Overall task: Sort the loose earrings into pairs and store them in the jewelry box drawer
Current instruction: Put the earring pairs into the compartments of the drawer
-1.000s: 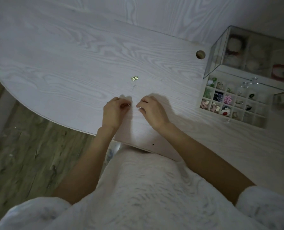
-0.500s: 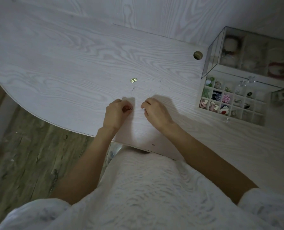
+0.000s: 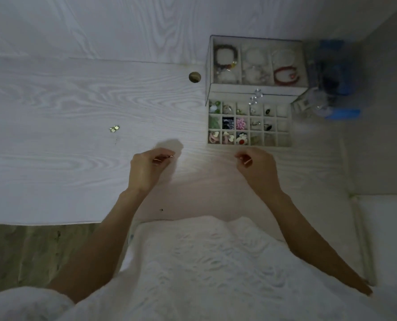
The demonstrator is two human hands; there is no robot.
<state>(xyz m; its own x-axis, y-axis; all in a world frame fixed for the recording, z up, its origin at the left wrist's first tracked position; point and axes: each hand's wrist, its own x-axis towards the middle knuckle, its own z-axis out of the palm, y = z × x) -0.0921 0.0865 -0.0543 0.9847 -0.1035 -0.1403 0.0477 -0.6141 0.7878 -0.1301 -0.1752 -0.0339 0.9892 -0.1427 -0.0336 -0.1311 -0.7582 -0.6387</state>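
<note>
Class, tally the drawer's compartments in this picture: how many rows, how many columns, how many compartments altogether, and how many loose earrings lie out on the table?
Rows in the drawer: 3
Columns: 6
Compartments in total: 18
Loose earrings on the table: 2, lying side by side
Whether the hands hold more cannot be told.

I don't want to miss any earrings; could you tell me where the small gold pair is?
The gold pair lies loose on the white desk, left of the open drawer, beyond the left hand.

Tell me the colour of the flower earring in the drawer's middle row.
Pink: the flower earring shows clearly in the head view, the only one.
</note>
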